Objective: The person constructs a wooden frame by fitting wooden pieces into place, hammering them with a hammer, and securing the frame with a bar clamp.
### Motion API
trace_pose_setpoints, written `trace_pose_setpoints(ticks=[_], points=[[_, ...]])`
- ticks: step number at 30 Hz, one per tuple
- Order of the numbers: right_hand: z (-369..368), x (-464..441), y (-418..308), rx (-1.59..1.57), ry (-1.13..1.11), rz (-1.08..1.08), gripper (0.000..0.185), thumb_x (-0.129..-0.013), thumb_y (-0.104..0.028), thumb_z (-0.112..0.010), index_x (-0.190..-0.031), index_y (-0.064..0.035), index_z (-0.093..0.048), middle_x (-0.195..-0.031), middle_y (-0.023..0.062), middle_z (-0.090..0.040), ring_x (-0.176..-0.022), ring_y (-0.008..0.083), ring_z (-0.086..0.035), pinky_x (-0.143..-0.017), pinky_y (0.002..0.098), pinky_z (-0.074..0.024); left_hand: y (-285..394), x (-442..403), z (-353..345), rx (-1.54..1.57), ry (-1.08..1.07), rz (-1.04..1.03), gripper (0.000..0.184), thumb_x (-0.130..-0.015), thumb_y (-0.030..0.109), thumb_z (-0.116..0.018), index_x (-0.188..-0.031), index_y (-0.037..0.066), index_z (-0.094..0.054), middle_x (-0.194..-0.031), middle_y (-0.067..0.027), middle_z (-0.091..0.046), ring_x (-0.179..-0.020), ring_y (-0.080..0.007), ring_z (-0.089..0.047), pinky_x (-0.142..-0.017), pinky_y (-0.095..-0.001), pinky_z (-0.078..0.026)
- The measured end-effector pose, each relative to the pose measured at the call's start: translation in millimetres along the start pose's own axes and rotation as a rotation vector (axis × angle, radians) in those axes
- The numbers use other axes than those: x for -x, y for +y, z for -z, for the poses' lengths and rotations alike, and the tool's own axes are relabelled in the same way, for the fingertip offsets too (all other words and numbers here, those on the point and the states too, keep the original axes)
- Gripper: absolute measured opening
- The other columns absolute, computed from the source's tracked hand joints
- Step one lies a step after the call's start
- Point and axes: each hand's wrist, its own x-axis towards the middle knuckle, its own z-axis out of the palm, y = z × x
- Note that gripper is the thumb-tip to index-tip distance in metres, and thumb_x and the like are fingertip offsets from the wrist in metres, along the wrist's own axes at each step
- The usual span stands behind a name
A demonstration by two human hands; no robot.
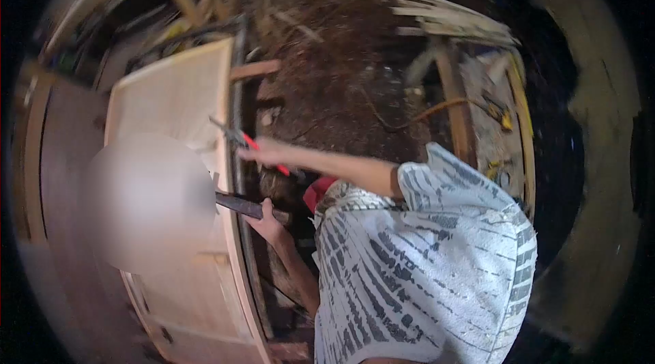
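Observation:
My right hand [265,152] is closed around red-handled pliers [250,141]. Their grey jaws point up and left over the edge of a pale wooden panel [179,94]. Lower down, my left hand [268,226] grips the thick dark handle of what looks like a hammer [240,206]. A narrow crosspiece shows at its left end, beside a blurred round patch that hides part of the panel. The panel lies framed with lighter strips, and a small wooden piece [213,257] sits on it below the hammer.
A wooden bench [458,101] at right holds a yellow and black tool [498,115] and a stack of thin wood strips [457,19]. An orange cord [437,110] runs across the dark, littered floor [334,64]. A reddish wood block [256,69] juts from under the panel.

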Motion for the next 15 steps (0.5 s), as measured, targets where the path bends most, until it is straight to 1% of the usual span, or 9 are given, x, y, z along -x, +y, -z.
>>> trace_pose_setpoints(ticks=[3, 4, 5, 7, 8, 9, 11, 13, 15], points=[[-1, 39, 36, -0.242, 0.154, 0.120, 0.062, -0.092, -0.065, -0.058, -0.100, -0.0039, -0.067, -0.081, -0.0006, -0.061, -0.076, 0.0111, -0.055, -0.068, 0.0294, -0.0461, 13, 7, -45, -0.186, -0.305, -0.081, 0.063, -0.085, 0.007, -0.073, -0.136, -0.001, -0.038, -0.109, -0.0102, -0.054, -0.091, -0.0184, -0.055, -0.080, -0.0331, -0.049], [-4, 41, 41, -0.307, 0.182, 0.098, 0.052, -0.091, -0.055, -0.067, -0.108, -0.0055, -0.066, -0.085, -0.0031, -0.059, -0.077, 0.0076, -0.052, -0.067, 0.0266, -0.0437, 16, 9, -49, -0.318, -0.388, -0.108, 0.062, -0.084, 0.005, -0.072, -0.135, -0.001, -0.039, -0.113, -0.0112, -0.053, -0.096, -0.0202, -0.055, -0.086, -0.0339, -0.047], [2, 50, 37, -0.334, 0.217, 0.098, 0.052, -0.091, -0.055, -0.067, -0.108, -0.0055, -0.066, -0.085, -0.0031, -0.059, -0.077, 0.0076, -0.052, -0.067, 0.0266, -0.0437, -5, -1, -52, -0.354, -0.465, -0.183, 0.055, -0.083, 0.003, -0.069, -0.130, -0.001, -0.041, -0.114, -0.0116, -0.053, -0.103, -0.0217, -0.054, -0.093, -0.0350, -0.044], [37, 87, 22, -0.549, 0.366, 0.080, 0.041, -0.089, -0.040, -0.075, -0.111, -0.0064, -0.066, -0.088, -0.0037, -0.060, -0.080, 0.0066, -0.052, -0.070, 0.0260, -0.0433, 15, 23, -87, -0.345, -0.651, -0.089, 0.054, -0.082, 0.002, -0.068, -0.129, 0.000, -0.041, -0.116, -0.0127, -0.054, -0.108, -0.0226, -0.053, -0.097, -0.0359, -0.041], [54, 101, 36, -0.663, 0.454, 0.090, 0.034, -0.086, -0.029, -0.078, -0.108, -0.0065, -0.066, -0.087, -0.0034, -0.060, -0.079, 0.0064, -0.053, -0.069, 0.0259, -0.0436, 17, 43, -107, -0.469, -0.697, -0.213, 0.052, -0.084, 0.003, -0.067, -0.129, 0.000, -0.041, -0.116, -0.0146, -0.054, -0.109, -0.0234, -0.054, -0.097, -0.0360, -0.042], [74, 121, 52, -0.723, 0.468, 0.082, 0.034, -0.084, -0.030, -0.079, -0.101, -0.0037, -0.066, -0.094, 0.0033, -0.066, -0.087, 0.0130, -0.062, -0.074, 0.0304, -0.0471, 14, 57, -125, -0.613, -0.754, -0.262, 0.050, -0.085, 0.003, -0.066, -0.128, 0.000, -0.041, -0.111, -0.0158, -0.056, -0.103, -0.0242, -0.057, -0.093, -0.0371, -0.044], [106, 159, 82, -0.948, 0.557, 0.107, 0.033, -0.085, -0.027, -0.078, -0.103, -0.0022, -0.066, -0.097, 0.0038, -0.067, -0.087, 0.0142, -0.063, -0.075, 0.0307, -0.0482, -1, 79, -163, -0.727, -0.913, -0.269, 0.046, -0.087, 0.008, -0.066, -0.123, 0.000, -0.039, -0.103, -0.0223, -0.062, -0.095, -0.0348, -0.064, -0.087, -0.0433, -0.048], [133, 205, 108, -0.871, 0.690, 0.095, 0.028, -0.087, -0.023, -0.074, -0.103, -0.0023, -0.066, -0.094, 0.0031, -0.067, -0.088, 0.0149, -0.064, -0.076, 0.0325, -0.0490, -10, 99, -201, -1.066, -1.088, -0.121, 0.068, -0.090, 0.022, -0.067, -0.140, -0.007, -0.030, -0.126, -0.0339, -0.057, -0.118, -0.0458, -0.057, -0.099, -0.0446, -0.044], [161, 244, 134, -0.684, 0.886, 0.067, 0.023, -0.089, -0.019, -0.070, -0.103, -0.0015, -0.067, -0.094, 0.0029, -0.067, -0.089, 0.0138, -0.064, -0.076, 0.0328, -0.0498, -34, 111, -230, -1.200, -1.234, -0.268, 0.064, -0.091, 0.034, -0.066, -0.131, -0.003, -0.033, -0.108, -0.0340, -0.064, -0.102, -0.0523, -0.061, -0.088, -0.0523, -0.048]])
